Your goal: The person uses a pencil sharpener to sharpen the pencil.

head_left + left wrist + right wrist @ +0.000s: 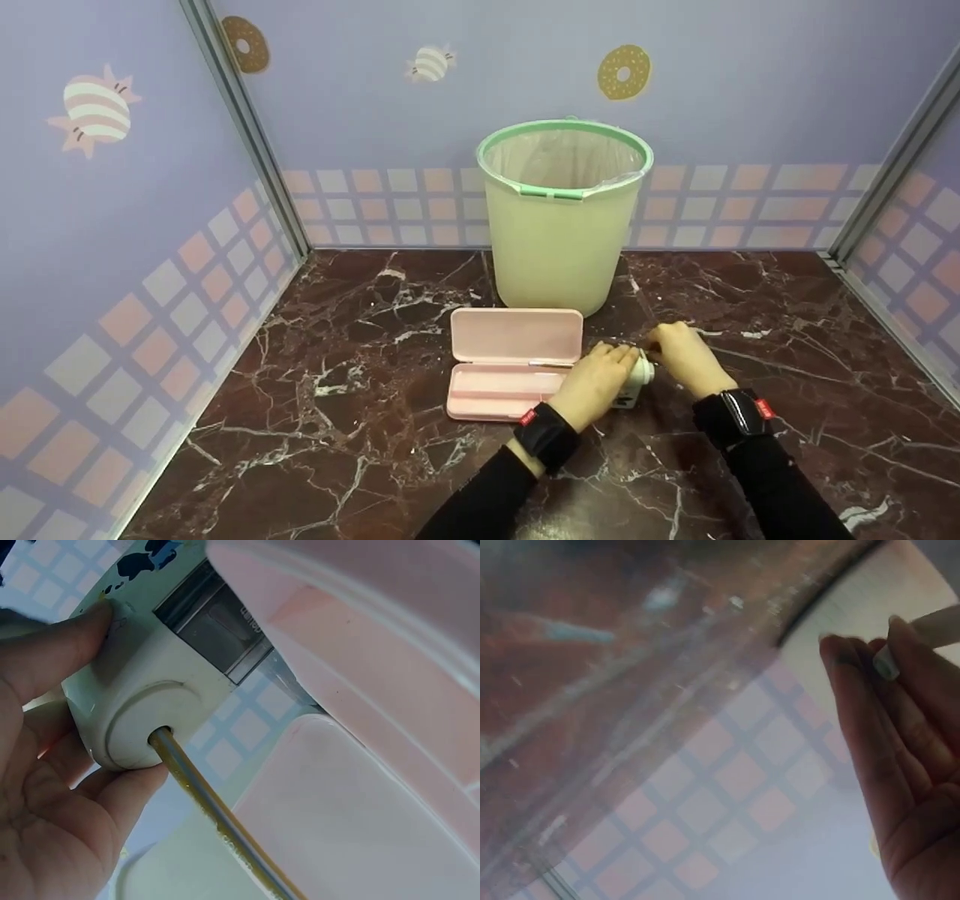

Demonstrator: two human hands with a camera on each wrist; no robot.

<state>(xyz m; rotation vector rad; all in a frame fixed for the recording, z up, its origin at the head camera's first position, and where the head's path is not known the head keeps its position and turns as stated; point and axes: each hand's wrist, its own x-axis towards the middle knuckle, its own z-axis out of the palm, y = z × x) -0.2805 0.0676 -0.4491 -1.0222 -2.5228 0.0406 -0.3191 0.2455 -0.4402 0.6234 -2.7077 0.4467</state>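
My left hand [598, 381] grips a white pencil sharpener [135, 682] with dark printed patches and a clear-fronted shavings drawer [217, 622]. In the left wrist view its thumb lies on one side and the fingers on the other. A yellow-and-grey striped pencil [225, 825] sticks out of the sharpener's round hole, over the pink pencil case [517, 336]. On the sharpener's opposite side, my right hand [686, 360] pinches the small pale knob [886, 664] of the crank handle between thumb and fingers. The case lies with its lid raised, just left of the sharpener.
A pale green bin [559, 240] with a plastic liner stands behind the case, against the back wall. Patterned panels [360, 97] enclose the dark marbled tabletop [337, 420] at the back and both sides.
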